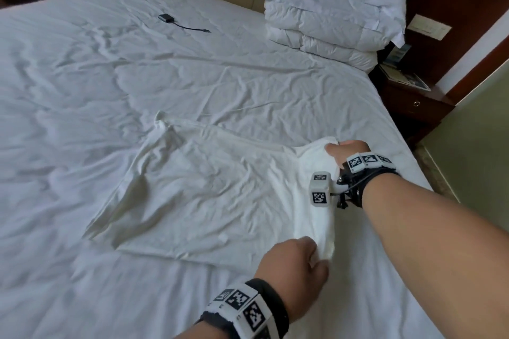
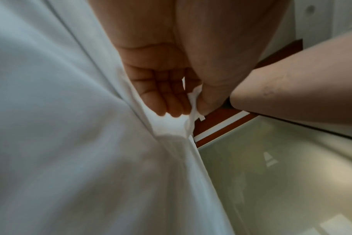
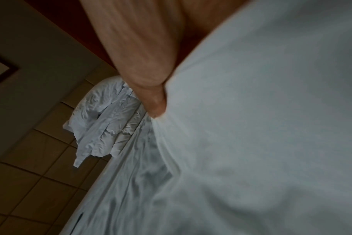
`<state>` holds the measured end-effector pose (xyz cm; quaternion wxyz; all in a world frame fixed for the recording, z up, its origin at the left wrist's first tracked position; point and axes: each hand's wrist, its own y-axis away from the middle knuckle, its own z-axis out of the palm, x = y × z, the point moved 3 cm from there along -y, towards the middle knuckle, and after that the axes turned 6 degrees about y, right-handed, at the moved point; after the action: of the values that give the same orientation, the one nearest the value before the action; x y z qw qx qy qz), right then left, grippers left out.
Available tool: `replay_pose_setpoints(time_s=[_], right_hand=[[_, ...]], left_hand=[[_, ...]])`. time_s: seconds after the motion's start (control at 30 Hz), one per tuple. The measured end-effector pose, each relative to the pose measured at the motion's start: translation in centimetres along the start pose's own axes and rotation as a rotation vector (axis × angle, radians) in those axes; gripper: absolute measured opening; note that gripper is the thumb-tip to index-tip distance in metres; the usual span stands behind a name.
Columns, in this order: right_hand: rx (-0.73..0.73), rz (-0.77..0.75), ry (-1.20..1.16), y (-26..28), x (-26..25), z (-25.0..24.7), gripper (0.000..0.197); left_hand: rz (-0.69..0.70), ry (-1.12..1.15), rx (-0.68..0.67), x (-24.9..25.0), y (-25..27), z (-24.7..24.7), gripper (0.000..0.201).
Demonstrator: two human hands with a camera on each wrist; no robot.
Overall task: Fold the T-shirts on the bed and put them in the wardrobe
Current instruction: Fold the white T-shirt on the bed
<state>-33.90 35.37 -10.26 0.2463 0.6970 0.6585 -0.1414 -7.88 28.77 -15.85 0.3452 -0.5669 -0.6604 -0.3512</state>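
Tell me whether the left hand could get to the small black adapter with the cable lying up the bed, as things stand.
Probably not as things stand. The left hand grips the near edge of the white T-shirt, so it is not free, and the black adapter lies far up the bed sheet; nothing blocks the path, but it would likely need a lean.

Both forearms are bare, with no sleeves in sight. The left hand [image 1: 293,267] has a black wristband [image 1: 271,301] behind it, ringed with white square blocks [image 1: 242,304] that carry black-and-white coded patterns. The right hand [image 1: 345,151] wears the same kind of black band [image 1: 366,187], with a row of white marker blocks [image 1: 367,161] across the top. A white boxy unit [image 1: 320,188] with rounded corners sits on a black bracket at the inner side of that wrist, with a coded square on each of its two visible faces. A thin black cable [image 1: 355,184] runs from the unit across the band.
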Motion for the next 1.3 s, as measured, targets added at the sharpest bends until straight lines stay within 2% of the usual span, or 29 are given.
replay_pose_setpoints(time_s=[0.13,0.23,0.4,0.7,0.9,1.03,1.13,1.3], right_hand=[[0.021,0.002,-0.008,1.6,-3.0,0.5,0.033],[0.030,-0.049,-0.033,3.0,-5.9,1.2,0.030],[0.029,-0.071,-0.050,4.9,-10.2,3.1,0.041],[-0.036,-0.168,-0.020,8.7,-18.6,9.7,0.031],[-0.072,-0.199,-0.067,10.6,-22.6,13.8,0.019],[-0.095,-0.231,-0.116,11.4,-24.2,17.3,0.038],[-0.093,-0.254,-0.150,11.8,-25.1,19.4,0.043],[-0.109,-0.270,-0.216,12.3,-25.6,21.0,0.021]], left_hand=[[-0.006,0.053,0.128,-1.1,1.6,-3.1,0.040],[-0.021,0.090,0.189,-2.4,2.8,-5.5,0.038],[-0.067,0.155,0.283,-5.1,5.0,-9.8,0.035],[-0.131,0.167,0.440,-10.9,8.9,-17.4,0.034],[-0.222,0.201,0.520,-14.0,10.7,-21.1,0.034],[-0.283,0.194,0.553,-16.1,11.6,-22.9,0.032],[-0.309,0.197,0.559,-17.4,11.8,-23.5,0.031],[-0.358,0.252,0.581,-18.6,11.8,-23.3,0.027]])
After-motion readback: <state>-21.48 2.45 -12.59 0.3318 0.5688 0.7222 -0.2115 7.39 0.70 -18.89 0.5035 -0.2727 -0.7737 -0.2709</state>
